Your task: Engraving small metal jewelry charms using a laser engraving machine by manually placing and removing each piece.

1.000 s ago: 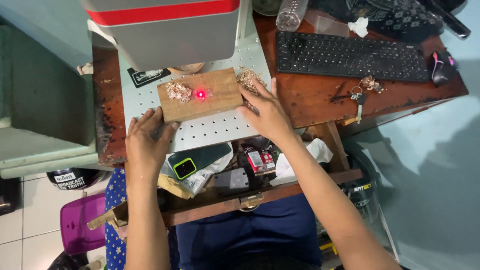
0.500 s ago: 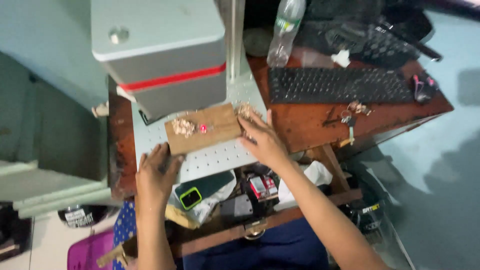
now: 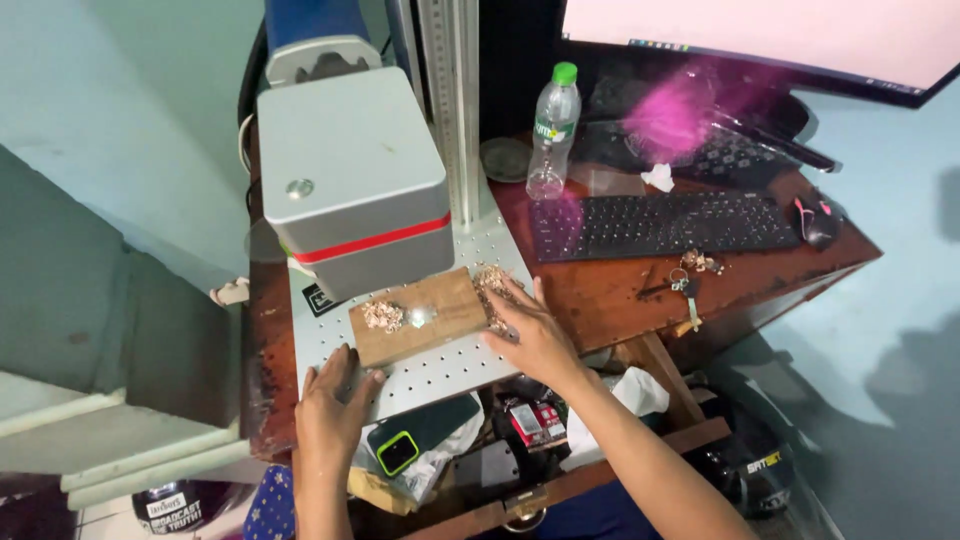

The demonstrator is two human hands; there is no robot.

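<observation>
A brown wooden board [image 3: 420, 315] lies on the perforated metal plate [image 3: 440, 370] under a grey machine head with a red stripe [image 3: 350, 190]. A small pile of wood shavings [image 3: 381, 316] sits on the board, and a pale light spot [image 3: 420, 317] shows beside it. My left hand [image 3: 330, 405] rests flat on the plate at the board's near left corner. My right hand [image 3: 530, 330] presses its fingers on the board's right end, over more shavings [image 3: 492, 283]. Neither hand grips anything.
A black keyboard [image 3: 660, 222], a mouse [image 3: 815, 222], keys [image 3: 685, 275] and a clear bottle with a green cap [image 3: 552, 135] are on the wooden desk to the right. A monitor [image 3: 760, 35] stands behind. An open drawer [image 3: 500, 450] with clutter lies below the plate.
The view has tilted up, showing the machine head and monitor. The red light spot on the board has turned pale. Both hands stay at the board's ends.
</observation>
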